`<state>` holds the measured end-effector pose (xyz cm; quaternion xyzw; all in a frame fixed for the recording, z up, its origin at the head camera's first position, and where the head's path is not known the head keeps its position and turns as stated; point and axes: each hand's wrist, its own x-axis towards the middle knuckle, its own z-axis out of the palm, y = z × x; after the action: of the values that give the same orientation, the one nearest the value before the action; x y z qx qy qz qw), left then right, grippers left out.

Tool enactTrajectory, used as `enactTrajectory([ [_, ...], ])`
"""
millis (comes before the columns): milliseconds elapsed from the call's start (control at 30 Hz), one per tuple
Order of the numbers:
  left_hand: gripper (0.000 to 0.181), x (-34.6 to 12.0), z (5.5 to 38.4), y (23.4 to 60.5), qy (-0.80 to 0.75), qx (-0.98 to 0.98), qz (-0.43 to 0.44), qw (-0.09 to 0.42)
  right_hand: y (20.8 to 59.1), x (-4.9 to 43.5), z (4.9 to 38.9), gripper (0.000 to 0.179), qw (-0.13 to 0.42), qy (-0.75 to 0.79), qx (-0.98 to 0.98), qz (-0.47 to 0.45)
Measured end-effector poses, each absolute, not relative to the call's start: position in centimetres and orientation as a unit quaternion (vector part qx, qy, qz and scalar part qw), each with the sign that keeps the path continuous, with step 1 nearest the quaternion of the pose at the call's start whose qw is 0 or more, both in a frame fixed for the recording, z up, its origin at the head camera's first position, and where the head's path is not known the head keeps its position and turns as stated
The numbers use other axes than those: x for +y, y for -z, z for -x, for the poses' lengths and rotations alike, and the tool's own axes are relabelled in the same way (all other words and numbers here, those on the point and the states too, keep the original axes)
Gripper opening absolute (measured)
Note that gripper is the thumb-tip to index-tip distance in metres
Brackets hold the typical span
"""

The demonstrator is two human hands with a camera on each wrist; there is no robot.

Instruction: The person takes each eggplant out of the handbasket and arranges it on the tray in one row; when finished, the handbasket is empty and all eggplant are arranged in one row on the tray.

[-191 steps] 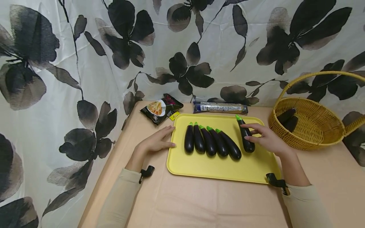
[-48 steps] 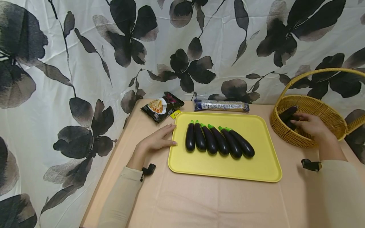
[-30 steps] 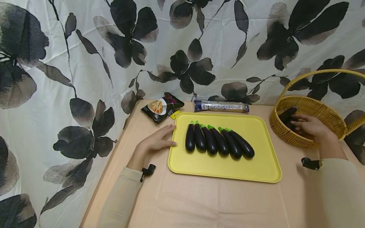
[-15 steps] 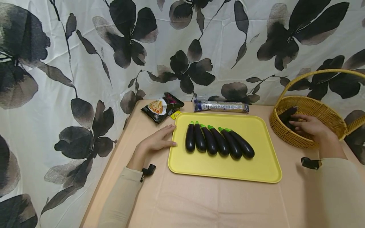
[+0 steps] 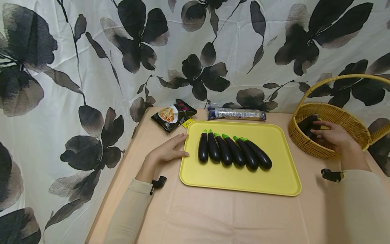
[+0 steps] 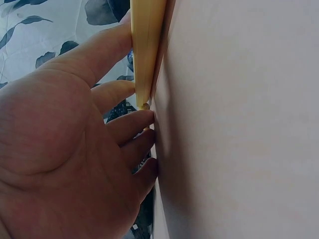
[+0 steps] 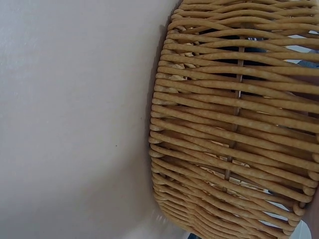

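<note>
In the head view, several dark eggplants (image 5: 225, 150) with green stem ends lie side by side on a yellow tray (image 5: 237, 184). My left hand (image 5: 166, 149) rests at the tray's left edge, fingers extended; the left wrist view has thumb and fingertips against the tray's side (image 6: 144, 50) and the cloth. My right hand (image 5: 335, 135) reaches into a wicker basket (image 5: 350, 147) at the right, thumb and fingers curled on an eggplant (image 5: 315, 129) there. Another eggplant (image 5: 306, 122) lies beside it. The basket's woven wall (image 7: 234, 119) hides this hand in the right wrist view.
Behind the tray lie a black food packet (image 5: 173, 115) and a long blue-ended packet (image 5: 236, 114). The basket's tall handle (image 5: 344, 78) arches over it. A floral cloth (image 5: 189, 40) hangs behind the peach-covered table (image 5: 213, 217).
The eggplant my right hand held on the tray earlier now lies against the row. That hand moved right into the basket, where the eggplants have just shifted slightly. The left hand stayed put.
</note>
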<state>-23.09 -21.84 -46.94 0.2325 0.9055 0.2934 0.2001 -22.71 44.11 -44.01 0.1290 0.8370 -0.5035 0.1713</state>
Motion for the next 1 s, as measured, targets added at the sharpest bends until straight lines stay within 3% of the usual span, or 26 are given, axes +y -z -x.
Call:
enactTrajectory([
  [267,0.089,-21.9,23.2,47.1,-0.285,0.908,-0.234,0.201,43.9,44.0,22.6,0.046,0.155,0.517,0.831,-0.136],
  [667,0.089,-21.8,23.4,47.0,-0.287,0.906,-0.243,0.196,42.4,42.4,21.7,0.059,0.017,0.454,0.877,-0.155],
  [1000,0.089,-21.9,23.3,47.1,-0.285,0.908,-0.237,0.197,39.1,39.1,19.5,0.060,-0.059,0.535,0.821,-0.191],
])
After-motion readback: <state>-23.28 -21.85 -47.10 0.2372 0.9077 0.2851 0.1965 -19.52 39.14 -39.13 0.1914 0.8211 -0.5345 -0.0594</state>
